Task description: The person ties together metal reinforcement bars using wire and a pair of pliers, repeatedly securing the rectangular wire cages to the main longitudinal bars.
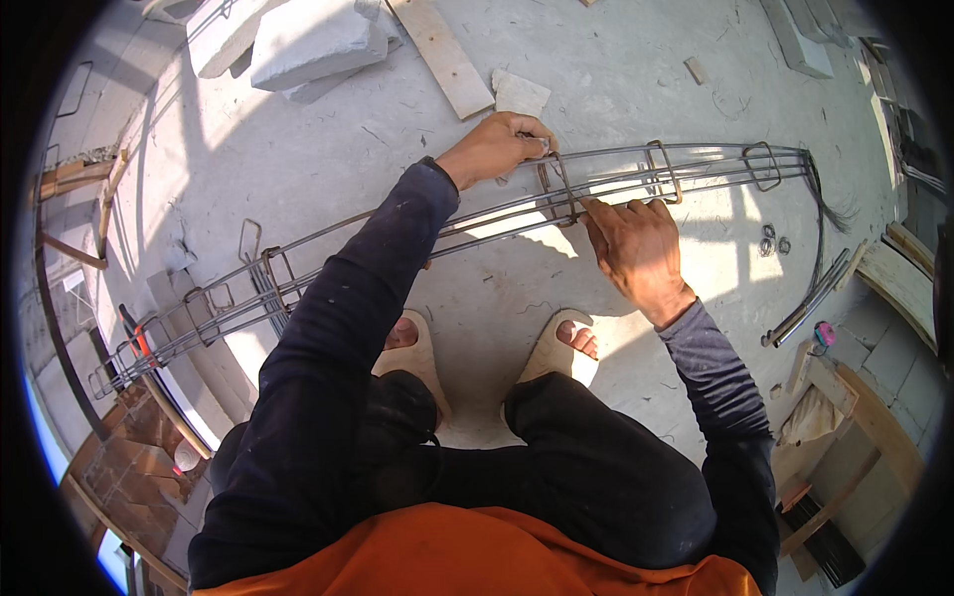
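Observation:
A long rebar cage (pixel 492 216) of thin steel bars and rectangular stirrups lies across in front of me. At its far-side bar, beside a rusty stirrup (pixel 564 182), my left hand (pixel 503 145) pinches a small greyish item, mostly hidden by the fingers. My right hand (pixel 637 242) has its fingers curled over the near bars, with the fingertips close to the same stirrup's lower corner. More stirrups (pixel 663 173) sit along the cage to the right. A bundle of thin tie wire (pixel 820 201) hangs over the cage's right end.
White blocks (pixel 320 45) and a wooden plank (pixel 440 56) lie on the concrete floor beyond the cage. Small wire coils (pixel 768 242) and metal tubes (pixel 809 298) are at right. A saw-like tool with an orange part (pixel 140 339) is near the left end. My sandals (pixel 555 350) stand just below the cage.

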Demonstrator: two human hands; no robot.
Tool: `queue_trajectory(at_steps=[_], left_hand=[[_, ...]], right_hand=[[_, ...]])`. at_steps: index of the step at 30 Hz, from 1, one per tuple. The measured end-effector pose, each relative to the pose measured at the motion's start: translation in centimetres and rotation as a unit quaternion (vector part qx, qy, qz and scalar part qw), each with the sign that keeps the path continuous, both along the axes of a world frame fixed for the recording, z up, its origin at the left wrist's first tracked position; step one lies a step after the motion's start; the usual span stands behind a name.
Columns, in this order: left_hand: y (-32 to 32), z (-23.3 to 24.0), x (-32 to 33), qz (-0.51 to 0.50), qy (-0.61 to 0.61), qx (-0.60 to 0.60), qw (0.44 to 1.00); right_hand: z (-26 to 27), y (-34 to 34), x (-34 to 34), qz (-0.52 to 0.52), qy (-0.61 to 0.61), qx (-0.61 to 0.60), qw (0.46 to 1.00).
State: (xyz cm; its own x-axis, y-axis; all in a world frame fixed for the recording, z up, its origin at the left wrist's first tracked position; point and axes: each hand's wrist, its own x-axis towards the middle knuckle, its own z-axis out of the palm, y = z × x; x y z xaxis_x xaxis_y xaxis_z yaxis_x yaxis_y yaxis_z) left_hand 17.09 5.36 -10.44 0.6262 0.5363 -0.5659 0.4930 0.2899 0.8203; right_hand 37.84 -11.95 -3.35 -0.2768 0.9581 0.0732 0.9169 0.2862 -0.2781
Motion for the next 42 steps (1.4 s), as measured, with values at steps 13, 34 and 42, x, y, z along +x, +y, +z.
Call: queue_trajectory(at_steps=[13,34,42], left_hand=[[-0.1,-0.6,0.6,-0.014,-0.038,0.008,0.999],[-2.5,3.8,1.5,0.011,-0.013,0.228,0.974],[-0.3,3.0,1.2,0.022,-0.013,0.125,0.992]], right_hand=[[2.4,2.5,-0.7,0.028,-0.033,-0.007,0.999],[-7.5,16.5,3.9,-0.107,0.049,-0.434,0.893],[-0.2,7.3,1.4,-0.188,0.102,-0.2,0.956]])
